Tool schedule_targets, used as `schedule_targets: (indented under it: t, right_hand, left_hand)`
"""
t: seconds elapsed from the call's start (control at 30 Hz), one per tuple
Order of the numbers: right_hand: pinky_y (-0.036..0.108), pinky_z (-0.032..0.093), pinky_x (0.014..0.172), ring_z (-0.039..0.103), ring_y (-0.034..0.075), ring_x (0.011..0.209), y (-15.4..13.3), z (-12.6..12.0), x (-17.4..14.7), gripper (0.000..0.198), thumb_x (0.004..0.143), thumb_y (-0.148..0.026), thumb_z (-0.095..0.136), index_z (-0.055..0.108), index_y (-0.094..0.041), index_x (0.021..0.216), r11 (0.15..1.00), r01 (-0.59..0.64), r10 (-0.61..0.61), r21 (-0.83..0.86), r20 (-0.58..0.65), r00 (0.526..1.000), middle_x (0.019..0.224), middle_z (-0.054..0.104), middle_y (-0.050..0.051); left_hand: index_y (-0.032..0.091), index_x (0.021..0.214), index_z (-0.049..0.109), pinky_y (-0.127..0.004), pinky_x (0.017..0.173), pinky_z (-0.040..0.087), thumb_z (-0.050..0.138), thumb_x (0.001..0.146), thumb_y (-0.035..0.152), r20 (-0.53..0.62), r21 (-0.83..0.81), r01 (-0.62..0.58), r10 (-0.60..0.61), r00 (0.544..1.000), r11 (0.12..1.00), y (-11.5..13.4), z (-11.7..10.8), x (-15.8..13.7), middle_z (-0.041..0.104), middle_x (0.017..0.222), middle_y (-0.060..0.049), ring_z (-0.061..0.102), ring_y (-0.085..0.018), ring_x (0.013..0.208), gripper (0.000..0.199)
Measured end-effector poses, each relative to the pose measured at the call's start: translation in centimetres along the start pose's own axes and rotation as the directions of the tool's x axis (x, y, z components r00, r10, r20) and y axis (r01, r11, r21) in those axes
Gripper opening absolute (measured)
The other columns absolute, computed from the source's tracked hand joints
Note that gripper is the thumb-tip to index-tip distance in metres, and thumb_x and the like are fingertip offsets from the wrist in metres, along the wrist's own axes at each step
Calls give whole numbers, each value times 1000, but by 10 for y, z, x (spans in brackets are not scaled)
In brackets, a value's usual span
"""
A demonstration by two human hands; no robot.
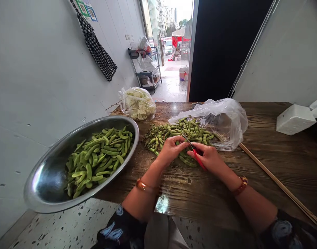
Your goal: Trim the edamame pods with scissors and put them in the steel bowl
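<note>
My right hand (209,157) is wrapped round a pair of scissors with red handles (199,159), the blades pointing up and left. Just left of them my left hand (171,150) is closed in a pinch on an edamame pod, mostly hidden by the fingers. The scissor tips lie right at these fingers. Beneath and beyond both hands spreads a pile of edamame pods (200,131) with trimmed bits (153,133) at its left side. A large steel bowl (48,180) on the left holds many more pods (104,152).
A clear plastic bag (236,119) lies open behind the pile. Long wooden skewers (277,181) stretch across the right of the wooden table (264,138). At the back left sits a bag of pale cauliflower-like florets (140,103). A white block (295,119) is at the far right.
</note>
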State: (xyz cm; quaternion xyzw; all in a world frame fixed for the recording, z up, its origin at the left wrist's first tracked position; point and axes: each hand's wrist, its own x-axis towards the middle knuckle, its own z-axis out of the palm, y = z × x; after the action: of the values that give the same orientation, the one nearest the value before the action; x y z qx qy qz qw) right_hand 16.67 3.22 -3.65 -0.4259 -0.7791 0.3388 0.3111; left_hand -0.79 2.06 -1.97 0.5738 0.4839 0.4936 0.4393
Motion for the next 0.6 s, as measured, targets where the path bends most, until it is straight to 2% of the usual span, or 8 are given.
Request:
schedule_targets:
  t: [0.07,0.13,0.23,0.37,0.6]
  right_hand:
    - [27,42,60,55,16,62,1,-1,1,49,82,-51,57,68,-12,109,999,-1,2,34,-9,1000,71,65,3]
    - [26,40,57,52,15,60,2,-1,2,51,82,-54,56,68,-13,110,997,-9,11,74,-32,999,69,63,2]
    - [24,38,55,48,13,58,3,-2,4,53,82,-56,55,67,-13,111,993,-19,25,114,-57,998,65,58,0]
    - [24,36,52,44,12,56,1,-3,3,53,83,-55,55,65,-14,113,992,-25,31,125,-45,999,61,50,-2]
    - [24,37,54,45,13,58,-1,-3,2,52,80,-54,57,65,-14,113,991,-28,34,128,-47,998,64,52,-2]
  left_hand:
    - [14,72,64,-17,52,37,70,73,36,-45,-75,67,-71,996,995,-1,0,0,58,65,1,47,-6,55,23]
    - [15,77,61,-16,41,27,71,72,39,-78,-198,157,-175,981,968,-3,-2,1,53,60,4,37,-3,43,27]
    - [16,83,58,-16,34,19,74,68,40,-102,-375,208,-263,959,903,-4,-5,4,55,62,4,32,-1,37,32]
    - [15,83,57,-13,34,22,77,63,36,-138,-472,188,-282,949,862,-3,-8,5,57,63,4,34,0,36,35]
    - [14,81,58,-13,34,21,77,63,36,-102,-445,188,-258,961,876,1,-4,3,59,64,3,37,0,37,34]
